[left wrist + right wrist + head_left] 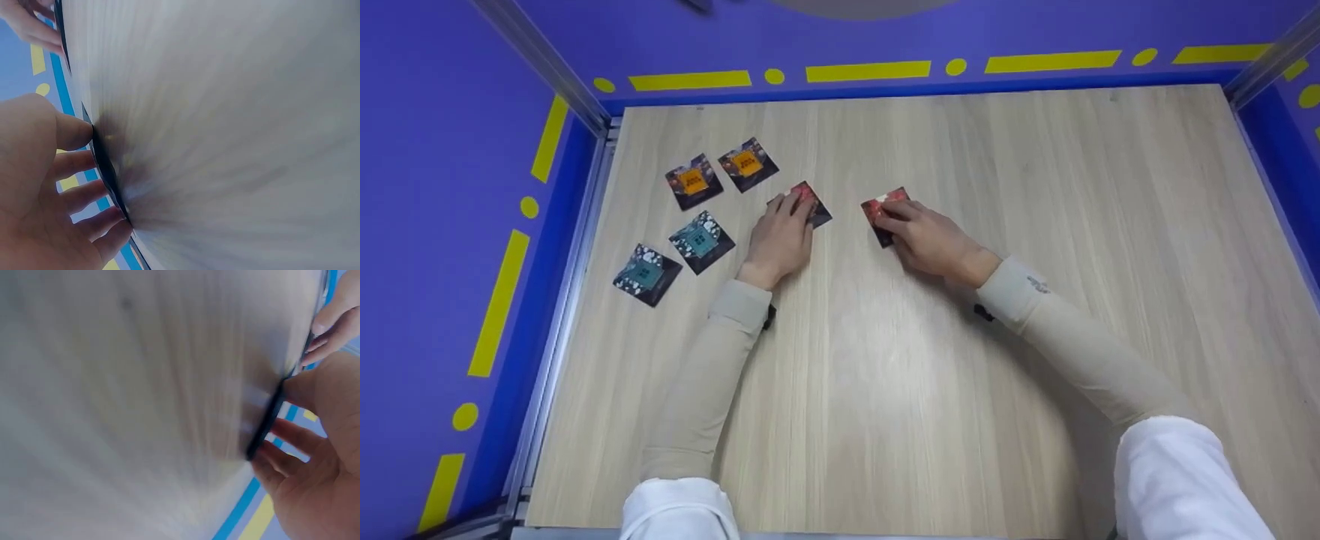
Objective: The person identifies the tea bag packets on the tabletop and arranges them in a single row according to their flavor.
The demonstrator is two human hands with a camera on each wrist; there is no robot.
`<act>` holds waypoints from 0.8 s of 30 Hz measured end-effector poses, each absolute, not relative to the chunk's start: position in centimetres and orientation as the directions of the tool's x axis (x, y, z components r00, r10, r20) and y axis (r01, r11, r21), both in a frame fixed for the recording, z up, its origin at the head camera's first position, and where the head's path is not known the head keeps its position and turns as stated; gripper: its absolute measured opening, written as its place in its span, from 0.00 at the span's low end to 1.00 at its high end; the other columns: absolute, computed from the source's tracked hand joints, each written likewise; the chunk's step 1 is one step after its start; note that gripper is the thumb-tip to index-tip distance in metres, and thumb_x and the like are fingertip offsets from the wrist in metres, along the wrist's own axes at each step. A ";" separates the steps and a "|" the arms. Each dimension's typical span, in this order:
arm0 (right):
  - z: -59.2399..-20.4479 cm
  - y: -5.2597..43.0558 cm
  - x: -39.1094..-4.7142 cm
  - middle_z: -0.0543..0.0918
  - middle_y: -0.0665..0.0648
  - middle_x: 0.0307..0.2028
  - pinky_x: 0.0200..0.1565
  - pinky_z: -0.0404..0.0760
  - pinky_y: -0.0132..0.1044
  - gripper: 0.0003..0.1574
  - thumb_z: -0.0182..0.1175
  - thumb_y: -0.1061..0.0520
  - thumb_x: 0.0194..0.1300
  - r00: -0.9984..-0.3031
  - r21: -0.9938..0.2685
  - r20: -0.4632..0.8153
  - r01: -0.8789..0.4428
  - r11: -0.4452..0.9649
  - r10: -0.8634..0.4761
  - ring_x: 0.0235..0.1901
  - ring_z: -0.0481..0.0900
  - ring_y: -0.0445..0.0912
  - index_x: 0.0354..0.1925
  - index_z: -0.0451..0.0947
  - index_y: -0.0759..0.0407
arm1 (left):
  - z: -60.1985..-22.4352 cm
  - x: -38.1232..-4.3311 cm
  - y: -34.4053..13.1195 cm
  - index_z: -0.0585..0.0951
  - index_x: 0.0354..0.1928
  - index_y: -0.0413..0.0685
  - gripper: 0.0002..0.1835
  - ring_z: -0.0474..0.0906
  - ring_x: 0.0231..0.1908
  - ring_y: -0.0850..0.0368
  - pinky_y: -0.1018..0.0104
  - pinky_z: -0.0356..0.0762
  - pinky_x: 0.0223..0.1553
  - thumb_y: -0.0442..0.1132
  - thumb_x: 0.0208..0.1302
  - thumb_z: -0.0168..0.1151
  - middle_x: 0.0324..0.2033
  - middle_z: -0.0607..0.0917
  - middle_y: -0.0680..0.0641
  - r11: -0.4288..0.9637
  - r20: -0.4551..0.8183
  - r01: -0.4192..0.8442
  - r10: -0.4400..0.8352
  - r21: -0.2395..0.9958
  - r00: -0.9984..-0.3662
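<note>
Two square red-and-black cards lie under the person's hands near the back middle of the table. The left hand (781,238) rests its fingertips on the left red-and-black card (820,215), partly covering it. In the left wrist view, that hand's fingers (84,197) are spread and fairly straight along the thin dark card (107,169). To the right, the right hand (934,240) holds the other red-and-black card (874,211) between thumb and fingers. Its dark edge (265,422) shows in the right wrist view, with the thumb at one end and fingers at the other.
Left of the hands lie two orange-and-black cards (694,181) and two teal-and-black cards (702,241), set apart in loose pairs. The wood-grain table (885,390) is bordered by blue walls (877,45) with yellow marks and a metal rail (559,315) at the left.
</note>
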State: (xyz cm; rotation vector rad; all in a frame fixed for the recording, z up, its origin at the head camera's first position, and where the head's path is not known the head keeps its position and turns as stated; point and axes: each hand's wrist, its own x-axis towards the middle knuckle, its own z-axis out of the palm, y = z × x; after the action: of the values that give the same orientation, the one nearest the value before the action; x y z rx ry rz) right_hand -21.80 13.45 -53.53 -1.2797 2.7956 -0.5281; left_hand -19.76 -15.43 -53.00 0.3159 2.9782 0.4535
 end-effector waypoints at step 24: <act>-53.3 21.1 -18.6 0.72 0.73 0.73 0.68 0.78 0.63 0.27 0.54 0.70 0.75 -0.815 -0.462 0.042 -0.529 0.712 -0.578 0.71 0.73 0.69 0.69 0.78 0.69 | -53.0 -19.7 -15.2 0.67 0.80 0.43 0.29 0.58 0.81 0.34 0.41 0.61 0.80 0.42 0.83 0.47 0.82 0.63 0.38 0.944 -0.093 0.178 0.211 0.276 -0.973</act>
State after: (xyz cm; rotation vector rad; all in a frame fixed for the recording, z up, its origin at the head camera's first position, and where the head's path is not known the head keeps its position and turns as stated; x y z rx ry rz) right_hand -18.58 21.14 -53.30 -0.9103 2.8085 -0.7074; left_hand -19.70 -15.16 -52.99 0.2989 2.9780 0.4063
